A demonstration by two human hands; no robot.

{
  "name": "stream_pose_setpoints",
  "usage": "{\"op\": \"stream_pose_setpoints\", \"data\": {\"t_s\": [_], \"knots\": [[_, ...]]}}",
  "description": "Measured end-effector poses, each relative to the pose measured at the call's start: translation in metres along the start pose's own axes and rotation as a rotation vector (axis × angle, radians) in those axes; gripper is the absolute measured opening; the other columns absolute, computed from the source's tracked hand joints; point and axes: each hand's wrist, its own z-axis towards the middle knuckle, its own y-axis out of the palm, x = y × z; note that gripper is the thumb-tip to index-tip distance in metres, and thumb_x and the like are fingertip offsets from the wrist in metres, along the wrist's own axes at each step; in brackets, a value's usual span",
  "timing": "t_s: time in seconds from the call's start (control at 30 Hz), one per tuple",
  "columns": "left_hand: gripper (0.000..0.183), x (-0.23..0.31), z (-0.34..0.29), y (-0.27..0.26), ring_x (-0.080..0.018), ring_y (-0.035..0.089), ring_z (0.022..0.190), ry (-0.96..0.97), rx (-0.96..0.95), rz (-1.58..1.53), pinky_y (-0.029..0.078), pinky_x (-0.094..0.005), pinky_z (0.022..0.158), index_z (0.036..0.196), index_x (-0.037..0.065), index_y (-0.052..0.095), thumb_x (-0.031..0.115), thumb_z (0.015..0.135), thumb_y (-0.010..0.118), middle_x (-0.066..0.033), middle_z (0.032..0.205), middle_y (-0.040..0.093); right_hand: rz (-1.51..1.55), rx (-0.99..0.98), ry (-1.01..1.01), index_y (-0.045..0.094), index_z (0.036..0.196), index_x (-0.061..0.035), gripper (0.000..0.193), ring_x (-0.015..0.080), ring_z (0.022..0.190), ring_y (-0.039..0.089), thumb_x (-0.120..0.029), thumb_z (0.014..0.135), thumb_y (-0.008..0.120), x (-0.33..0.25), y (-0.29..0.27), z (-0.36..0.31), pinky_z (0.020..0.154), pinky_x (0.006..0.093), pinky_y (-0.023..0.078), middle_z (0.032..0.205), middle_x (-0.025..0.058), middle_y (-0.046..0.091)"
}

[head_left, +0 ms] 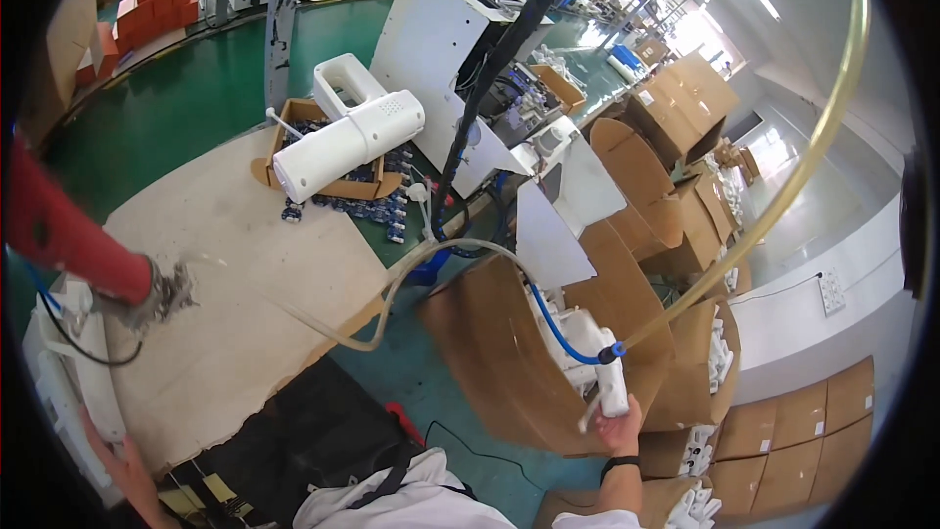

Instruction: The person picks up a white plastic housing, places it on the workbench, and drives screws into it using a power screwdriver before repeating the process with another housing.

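Note:
My right hand is closed around the lower end of a white plastic housing, at an open cardboard box with more white plastic pieces inside. At the far left, my left hand grips the near end of a long white plastic housing, its thumb and fingers on either side. Other white parts stand close beside it, partly cut off by the rim. On the table a white handheld device with a loop handle lies across a cardboard tray of small dark blue parts.
A blurred red tube reaches over the table's left side. A clear hose and a yellowish hose hang across the workspace. A white machine stands behind the table. Cardboard boxes line the right side.

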Motion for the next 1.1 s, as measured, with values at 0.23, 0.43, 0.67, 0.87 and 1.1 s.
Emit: {"op": "stream_pose_setpoints", "data": {"t_s": [0.23,0.43,0.67,0.87,1.1], "knots": [[0.066,0.065,-0.024,0.017,-0.0265,0.044,0.118,0.087,-0.113,0.103,0.041,-0.0348,0.093,0.138,0.004,0.038,0.004,0.076,0.062,-0.0146,0.139,0.039,-0.565,-1.131,0.357,0.063,0.098,0.0111,0.069,0.035,0.074,0.066,-0.055,0.079,0.056,0.015,0.135,0.009,0.066,0.0371,0.053,0.086,0.0225,0.067],[0.073,0.171,0.03,0.038,-0.0391,0.038,0.125,0.369,-0.49,0.209,0.035,-0.0467,0.102,0.127,0.007,0.049,0.02,0.061,0.077,-0.0185,0.133,0.043,-0.887,-1.987,-0.228,0.058,0.109,0.0099,0.044,0.0312,0.087,0.064,-0.011,0.073,0.074,0.03,0.39,-0.135,0.078,0.0375,0.052,0.1,0.0197,0.065],[0.074,0.15,0.109,0.057,-0.0334,0.049,0.114,0.469,-0.652,0.592,0.03,-0.0541,0.101,0.115,0.011,0.06,0.042,0.052,0.082,-0.0125,0.116,0.058,-0.417,-1.075,-1.368,0.043,0.13,0.0012,0.071,0.024,0.108,0.055,-0.011,0.069,0.078,0.135,0.595,-0.223,0.091,0.0362,0.044,0.124,0.0171,0.053],[0.069,0.151,0.097,0.085,-0.0287,0.058,0.103,0.316,-0.516,0.675,0.038,-0.0462,0.094,0.103,0.008,0.064,0.056,0.055,0.075,-0.0115,0.098,0.064,-0.312,-1.369,-0.865,0.049,0.119,-0.0017,0.044,0.011,0.07,0.059,-0.008,0.08,0.07,0.162,0.65,-0.206,0.066,0.0237,0.048,0.088,0.0045,0.063],[0.051,0.153,0.098,0.091,-0.0282,0.064,0.091,0.193,-0.559,0.562,0.049,-0.0404,0.079,0.094,0.007,0.066,0.047,0.062,0.071,-0.0119,0.093,0.066,-0.116,-1.226,-0.638,0.058,0.097,0.0008,0.014,0.0095,0.042,0.049,-0.004,0.085,0.061,0.169,0.641,-0.222,0.039,0.0224,0.034,0.056,0.0034,0.054]]}}
